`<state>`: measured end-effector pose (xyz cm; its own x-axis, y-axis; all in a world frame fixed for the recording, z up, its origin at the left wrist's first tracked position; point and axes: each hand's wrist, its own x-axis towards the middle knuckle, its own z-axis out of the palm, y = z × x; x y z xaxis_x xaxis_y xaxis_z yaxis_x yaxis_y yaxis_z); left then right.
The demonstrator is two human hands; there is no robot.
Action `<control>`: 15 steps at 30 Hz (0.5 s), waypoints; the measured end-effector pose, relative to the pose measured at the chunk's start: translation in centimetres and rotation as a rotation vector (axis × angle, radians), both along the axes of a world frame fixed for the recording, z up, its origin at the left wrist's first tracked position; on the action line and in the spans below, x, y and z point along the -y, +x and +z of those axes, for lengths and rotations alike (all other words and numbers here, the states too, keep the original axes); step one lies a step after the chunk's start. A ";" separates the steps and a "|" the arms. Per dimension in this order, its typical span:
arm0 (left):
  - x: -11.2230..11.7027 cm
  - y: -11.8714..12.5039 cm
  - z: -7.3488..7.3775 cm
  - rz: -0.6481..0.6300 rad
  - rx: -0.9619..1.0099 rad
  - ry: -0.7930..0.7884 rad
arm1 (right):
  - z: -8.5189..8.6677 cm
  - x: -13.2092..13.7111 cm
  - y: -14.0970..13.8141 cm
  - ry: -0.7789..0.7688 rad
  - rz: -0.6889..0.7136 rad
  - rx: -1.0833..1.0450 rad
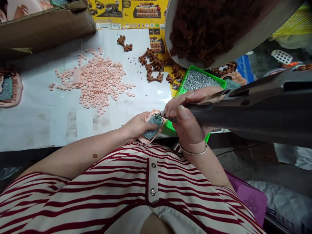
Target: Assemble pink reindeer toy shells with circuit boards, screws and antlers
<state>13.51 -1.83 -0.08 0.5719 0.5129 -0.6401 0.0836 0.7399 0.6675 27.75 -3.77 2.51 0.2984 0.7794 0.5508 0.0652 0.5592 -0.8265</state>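
Observation:
My left hand (137, 126) is closed around a pink plastic toy shell (143, 139), thumb pressed on the grey panel (151, 130) set inside it. A small green circuit board (159, 119) shows at the shell's upper end. Wrapped round a dark power screwdriver (202, 113), my right hand (187, 120) holds it almost level. Its tip (162, 114) meets the shell's upper right edge; whether it sits on a screw is too small to tell. Beneath and behind my right hand lies a green basket (180, 89) with many small silver screws (198, 80).
Small pink plastic parts (97, 81) lie heaped on the white table sheet (44, 123). Brown bone-shaped pieces (154, 65) lie near a white tub (168, 29) of brown parts. A cardboard box (48, 27) stands at upper left, with another pink shell (17, 89) below it.

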 end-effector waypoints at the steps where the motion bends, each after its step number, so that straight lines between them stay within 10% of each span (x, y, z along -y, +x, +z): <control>1: 0.0 0.0 -0.1 -0.002 -0.003 0.000 | -0.1 -0.2 -0.1 0.046 0.014 -0.011; 8: 0.0 0.0 -0.1 0.006 0.029 0.010 | -0.5 -0.1 -0.2 0.070 0.066 -0.065; 15: -0.3 0.1 0.1 0.003 0.032 -0.074 | 3.1 1.8 1.9 0.129 -0.105 -0.016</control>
<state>13.56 -1.55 -0.02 0.5917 0.4663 -0.6576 0.0609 0.7876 0.6132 29.62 -5.60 5.62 0.3839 0.6667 0.6389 0.1166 0.6514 -0.7497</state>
